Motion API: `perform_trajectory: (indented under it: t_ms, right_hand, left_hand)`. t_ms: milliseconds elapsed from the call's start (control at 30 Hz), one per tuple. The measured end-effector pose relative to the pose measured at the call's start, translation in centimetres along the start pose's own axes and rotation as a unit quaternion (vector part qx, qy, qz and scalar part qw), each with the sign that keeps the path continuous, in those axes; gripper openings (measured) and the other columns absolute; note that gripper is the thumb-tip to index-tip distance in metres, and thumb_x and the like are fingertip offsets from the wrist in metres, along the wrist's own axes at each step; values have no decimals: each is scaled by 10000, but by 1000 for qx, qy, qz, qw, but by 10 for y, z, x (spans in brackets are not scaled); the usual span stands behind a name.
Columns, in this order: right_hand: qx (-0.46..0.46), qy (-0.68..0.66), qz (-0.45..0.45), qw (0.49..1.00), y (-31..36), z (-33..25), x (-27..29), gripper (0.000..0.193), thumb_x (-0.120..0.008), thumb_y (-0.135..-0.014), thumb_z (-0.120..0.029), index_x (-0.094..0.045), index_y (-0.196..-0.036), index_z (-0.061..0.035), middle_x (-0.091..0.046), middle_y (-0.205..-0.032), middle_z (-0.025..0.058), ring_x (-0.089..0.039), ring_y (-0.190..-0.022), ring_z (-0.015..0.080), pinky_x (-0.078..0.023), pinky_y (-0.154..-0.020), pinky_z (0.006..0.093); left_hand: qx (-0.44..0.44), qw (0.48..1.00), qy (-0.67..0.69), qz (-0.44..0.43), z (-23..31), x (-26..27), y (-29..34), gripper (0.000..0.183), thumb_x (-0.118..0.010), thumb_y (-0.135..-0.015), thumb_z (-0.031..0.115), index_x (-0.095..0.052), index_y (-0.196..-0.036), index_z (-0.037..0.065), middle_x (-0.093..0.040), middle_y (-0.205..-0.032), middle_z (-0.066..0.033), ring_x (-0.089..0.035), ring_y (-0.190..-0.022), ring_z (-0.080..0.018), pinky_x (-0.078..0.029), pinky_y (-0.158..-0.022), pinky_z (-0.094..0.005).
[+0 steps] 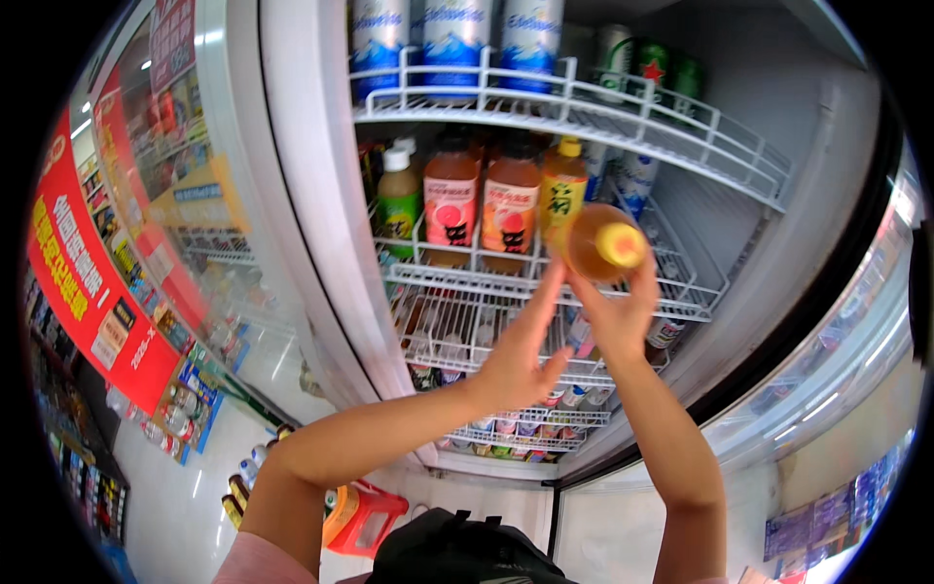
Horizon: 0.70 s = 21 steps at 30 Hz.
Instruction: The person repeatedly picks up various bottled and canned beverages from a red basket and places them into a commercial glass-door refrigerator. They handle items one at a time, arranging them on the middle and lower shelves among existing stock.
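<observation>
A drink bottle (589, 248) with amber liquid and a yellow cap is in my right hand (618, 311), its cap tilted toward me. My fingers wrap its side, in front of the shelf's right part. Beside it, my left hand (516, 360) is open with fingers stretched upward, their tips close to the bottle; whether they touch it I cannot tell. Behind stands a similar yellow-capped bottle (562, 190) with a yellow label. To its left are two dark-capped bottles with pink and orange labels (450, 204) and a green-labelled bottle (398, 200) with a white cap.
White wire shelves (574, 112) with raised front rails fill the cooler. Tall blue-and-white cans (454, 44) and green cans (671, 68) stand on the top shelf. A door frame (321, 195) borders the left. Below lies a red-orange container (370, 521) on the floor.
</observation>
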State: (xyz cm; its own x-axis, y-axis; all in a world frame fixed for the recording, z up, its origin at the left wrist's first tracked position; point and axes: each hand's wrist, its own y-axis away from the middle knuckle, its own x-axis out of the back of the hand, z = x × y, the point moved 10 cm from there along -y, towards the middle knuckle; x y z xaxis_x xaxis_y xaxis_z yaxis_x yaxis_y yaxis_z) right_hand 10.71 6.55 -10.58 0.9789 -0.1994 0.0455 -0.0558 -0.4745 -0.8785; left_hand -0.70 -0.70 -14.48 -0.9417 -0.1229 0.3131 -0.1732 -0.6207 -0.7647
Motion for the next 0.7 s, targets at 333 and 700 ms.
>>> perform_trajectory:
  t_ms: [333, 700]
  right_hand:
    - [-179, -116, -133, 968, 137, 31, -36, 772, -819, -637, -21, -427, -1301, 18, -538, -1251, 134, -546, -1131, 229, -426, -977, 335]
    - [-90, -89, -164, 978, 151, 33, -165, 741, -840, -629, -81, -472, -1271, -67, -630, -1142, 125, -644, -1008, 265, -512, -852, 336]
  left_hand:
    - [114, 992, -52, 31, -26, -16, 130, 856, -540, -738, -73, -105, -1474, -31, -105, -1515, -294, -211, -1379, -450, -254, -1113, -429]
    - [216, 965, -125, 83, -79, 60, 155, 995, -594, -724, -79, 47, -1481, -6, -14, -1538, -265, -62, -1434, -398, -149, -1148, -392]
